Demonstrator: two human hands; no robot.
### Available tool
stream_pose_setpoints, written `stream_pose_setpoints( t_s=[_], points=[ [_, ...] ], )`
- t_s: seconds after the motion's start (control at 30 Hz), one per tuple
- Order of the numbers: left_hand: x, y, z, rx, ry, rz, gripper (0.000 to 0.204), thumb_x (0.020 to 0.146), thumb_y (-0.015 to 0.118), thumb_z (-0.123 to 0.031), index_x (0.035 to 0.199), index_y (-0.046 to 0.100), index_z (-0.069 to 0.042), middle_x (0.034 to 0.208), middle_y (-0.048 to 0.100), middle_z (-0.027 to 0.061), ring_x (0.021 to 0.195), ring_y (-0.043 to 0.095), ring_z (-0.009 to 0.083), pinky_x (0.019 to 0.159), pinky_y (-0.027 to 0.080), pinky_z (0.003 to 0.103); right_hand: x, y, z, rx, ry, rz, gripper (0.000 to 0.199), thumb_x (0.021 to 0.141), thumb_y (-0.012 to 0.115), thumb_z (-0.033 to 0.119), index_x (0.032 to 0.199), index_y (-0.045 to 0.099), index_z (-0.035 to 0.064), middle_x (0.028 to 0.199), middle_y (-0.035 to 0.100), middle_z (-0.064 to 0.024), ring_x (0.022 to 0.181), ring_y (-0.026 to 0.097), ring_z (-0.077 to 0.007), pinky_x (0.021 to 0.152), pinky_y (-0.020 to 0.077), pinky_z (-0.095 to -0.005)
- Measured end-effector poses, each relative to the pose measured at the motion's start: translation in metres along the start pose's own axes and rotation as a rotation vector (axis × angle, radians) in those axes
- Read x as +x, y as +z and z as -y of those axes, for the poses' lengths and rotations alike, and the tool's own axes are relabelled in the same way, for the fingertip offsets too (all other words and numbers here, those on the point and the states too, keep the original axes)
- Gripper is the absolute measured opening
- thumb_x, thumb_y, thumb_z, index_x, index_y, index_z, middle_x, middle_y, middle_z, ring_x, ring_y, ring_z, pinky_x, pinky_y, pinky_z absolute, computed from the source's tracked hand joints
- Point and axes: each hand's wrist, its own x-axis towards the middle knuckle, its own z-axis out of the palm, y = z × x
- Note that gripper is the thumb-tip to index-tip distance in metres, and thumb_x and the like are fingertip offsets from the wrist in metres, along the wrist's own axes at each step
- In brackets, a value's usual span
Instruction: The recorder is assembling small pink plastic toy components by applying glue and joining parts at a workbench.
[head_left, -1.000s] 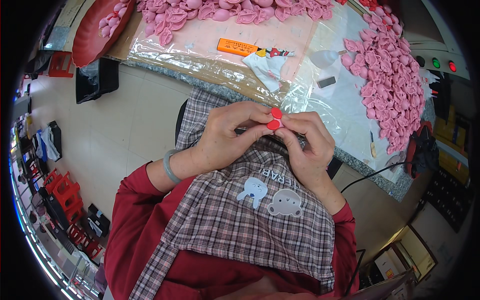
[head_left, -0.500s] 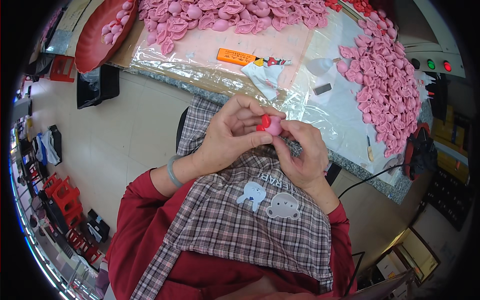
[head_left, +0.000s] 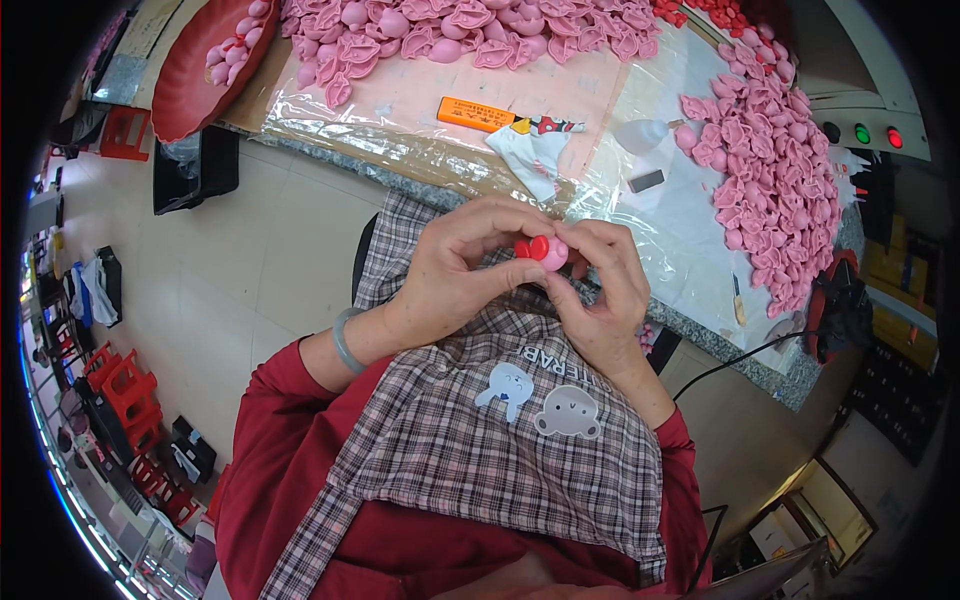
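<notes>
In front of my apron, just off the table's near edge, a small pink rounded plastic-looking piece (head_left: pixel 556 257) with a red bow-shaped part (head_left: pixel 537 247) sits between my hands. My left hand (head_left: pixel 445 260) is closed, with thumb and fingertips gripping the red side. The fingertips of my right hand (head_left: pixel 608 280) pinch the pink side. Parts of the piece are hidden behind the fingers. Beyond my hands lie a crumpled white cloth (head_left: pixel 530 160) and an orange tube (head_left: pixel 475 114) on the plastic-covered table (head_left: pixel 380 130).
Pink moulded pieces (head_left: pixel 470 30) are heaped along the back, with another heap (head_left: pixel 780 180) at the right. A red scalloped tray (head_left: pixel 185 95) with finished-looking pink balls stands at far left. A dark small block (head_left: pixel 646 181), a slim tool (head_left: pixel 739 300) and a black cable (head_left: pixel 740 352) lie rightward.
The pink piece has turned in my fingers, so more of its red bow part faces up. My right fingers have curled slightly over it.
</notes>
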Motion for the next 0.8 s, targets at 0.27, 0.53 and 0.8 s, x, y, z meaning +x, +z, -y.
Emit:
stream_pose_setpoints(
  t_s=[0.27,0.53,0.8],
  points=[
    [-0.002,-0.003,0.0,0.021,-0.032,0.039,0.024,0.083,0.067,0.005,0.107,0.064,0.003,0.11,0.061,0.0114,0.102,0.062,0.0181,0.091,0.052,0.029,-0.005,0.001,-0.007,-0.022,-0.11,-0.041,0.037,0.07,0.077,-0.005,0.105,0.066,-0.0009,0.1,0.061,-0.0136,0.078,0.06,-0.0154,0.064,0.0496,-0.0245],
    [-0.003,-0.005,0.001,0.183,0.001,0.057,0.025,0.082,0.07,0.003,0.106,0.066,0.002,0.11,0.06,0.0114,0.101,0.062,0.0174,0.087,0.052,0.028,-0.009,0.004,-0.007,-0.003,-0.1,-0.078,0.038,0.069,0.08,-0.002,0.104,0.067,0.0,0.095,0.063,-0.0113,0.071,0.063,-0.0141,0.059,0.0523,-0.0233],
    [-0.003,-0.006,0.003,0.164,-0.014,0.061,0.025,0.082,0.07,0.002,0.107,0.065,0.002,0.11,0.059,0.0112,0.101,0.062,0.0174,0.087,0.052,0.028,-0.012,0.005,-0.006,0.016,-0.05,-0.053,0.035,0.071,0.078,-0.003,0.105,0.066,-0.0014,0.099,0.062,-0.0142,0.078,0.06,-0.0156,0.063,0.0496,-0.0246]
  ],
)
